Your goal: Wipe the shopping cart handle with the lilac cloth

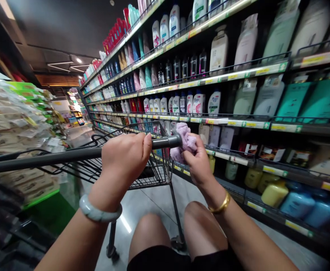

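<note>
My left hand (125, 154) is closed around the grey handlebar (69, 158) of a shopping cart. A pale jade-like bangle sits on that wrist. At the bar's right end, my right hand (197, 160) grips a bunched lilac cloth (183, 141), which touches the end of the handlebar. A gold bangle circles the right wrist. Beyond the bar stretches the black wire basket (150, 180) of the cart; a dark flat thing lies inside it, too unclear to name.
Shelves (232, 77) of shampoo and pump bottles run along the right side. On the left, packaged goods (15, 131) are stacked high above a green base (45, 214). A tiled aisle floor (80, 135) leads ahead. One cart wheel (112, 253) shows near my knees.
</note>
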`<state>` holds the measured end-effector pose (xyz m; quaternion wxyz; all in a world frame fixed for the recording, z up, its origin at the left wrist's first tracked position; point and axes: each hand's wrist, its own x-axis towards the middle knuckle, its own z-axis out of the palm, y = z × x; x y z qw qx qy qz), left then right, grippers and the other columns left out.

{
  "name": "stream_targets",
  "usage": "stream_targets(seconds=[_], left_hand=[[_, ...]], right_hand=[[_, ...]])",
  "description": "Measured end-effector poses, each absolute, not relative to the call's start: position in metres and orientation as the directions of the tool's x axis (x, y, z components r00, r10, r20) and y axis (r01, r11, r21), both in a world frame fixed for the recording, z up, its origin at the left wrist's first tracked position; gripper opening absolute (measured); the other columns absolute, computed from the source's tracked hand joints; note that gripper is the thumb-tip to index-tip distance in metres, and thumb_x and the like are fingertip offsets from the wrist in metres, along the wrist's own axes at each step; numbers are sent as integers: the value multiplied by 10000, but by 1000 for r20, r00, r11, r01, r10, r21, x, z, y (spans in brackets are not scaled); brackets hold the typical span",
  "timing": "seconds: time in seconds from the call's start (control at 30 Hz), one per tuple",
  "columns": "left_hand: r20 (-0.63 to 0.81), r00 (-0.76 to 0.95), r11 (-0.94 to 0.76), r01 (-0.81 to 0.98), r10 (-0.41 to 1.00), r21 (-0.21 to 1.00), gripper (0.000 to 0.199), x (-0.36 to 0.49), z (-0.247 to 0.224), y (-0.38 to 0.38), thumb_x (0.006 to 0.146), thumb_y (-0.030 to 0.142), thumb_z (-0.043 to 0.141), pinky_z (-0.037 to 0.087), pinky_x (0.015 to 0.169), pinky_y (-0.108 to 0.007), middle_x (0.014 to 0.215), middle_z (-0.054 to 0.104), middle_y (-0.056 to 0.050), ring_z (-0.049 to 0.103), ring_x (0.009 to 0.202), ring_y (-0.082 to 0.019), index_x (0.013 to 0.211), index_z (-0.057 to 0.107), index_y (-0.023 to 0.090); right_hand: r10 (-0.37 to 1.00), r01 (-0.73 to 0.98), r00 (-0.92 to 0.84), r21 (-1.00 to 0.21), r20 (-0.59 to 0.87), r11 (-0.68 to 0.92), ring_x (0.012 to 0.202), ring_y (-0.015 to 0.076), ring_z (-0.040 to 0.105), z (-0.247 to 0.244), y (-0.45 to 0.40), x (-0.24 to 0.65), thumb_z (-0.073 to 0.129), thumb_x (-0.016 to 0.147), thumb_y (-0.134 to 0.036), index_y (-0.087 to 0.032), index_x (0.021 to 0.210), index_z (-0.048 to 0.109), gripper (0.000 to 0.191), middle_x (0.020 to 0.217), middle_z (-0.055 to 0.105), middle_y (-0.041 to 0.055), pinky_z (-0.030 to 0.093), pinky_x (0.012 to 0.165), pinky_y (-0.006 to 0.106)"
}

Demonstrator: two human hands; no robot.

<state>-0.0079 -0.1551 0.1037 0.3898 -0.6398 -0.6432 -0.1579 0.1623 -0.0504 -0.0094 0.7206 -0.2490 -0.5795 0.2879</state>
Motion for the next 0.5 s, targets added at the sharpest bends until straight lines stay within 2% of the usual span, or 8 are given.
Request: stream_targets(seconds=[0.1,0.23,0.3,0.4,0.5], left_hand=[[726,118,141,948,677,-286,641,1,102,-155,1064,450,174,234,595,-373,816,763,-114,687,749,-266,781,693,202],[733,115,138,951,670,-276,638,5,102,-153,1061,436,191,236,599,-375,829,772,-120,701,758,-280,783,711,193],[733,114,140,951,671,-276,639,6,102,-152,1060,436,198,238,597,-376,827,776,-121,708,761,-285,787,720,190],[742,122,139,950,660,-280,644,8,100,-150,1062,436,196,246,595,-376,832,781,-124,717,769,-289,791,726,189],[746,132,130,950,653,-282,646,10,101,-149,1063,435,194,263,594,-376,840,786,-125,725,776,-297,801,731,190]], right_hand=[[724,-211,80,-698,685,684,918,175,615,0,-49,176,619,719,-243,-284,1159,637,443,1102,648,14,540,874,322],[676,-28,-102,-681,730,732,998,212,611,21,-28,200,656,659,-213,-260,981,675,326,1046,656,16,504,1003,383],[621,55,-182,-622,763,781,1043,231,614,40,-21,212,661,654,-176,-250,934,692,292,1062,669,25,486,1037,410],[497,67,-301,-502,814,862,1088,234,618,74,-18,226,619,688,-118,-241,976,720,329,1112,686,27,464,1054,423],[379,150,-520,-354,765,923,1077,223,611,107,-13,231,586,690,-54,-221,1005,737,387,1087,688,34,460,1027,397]])
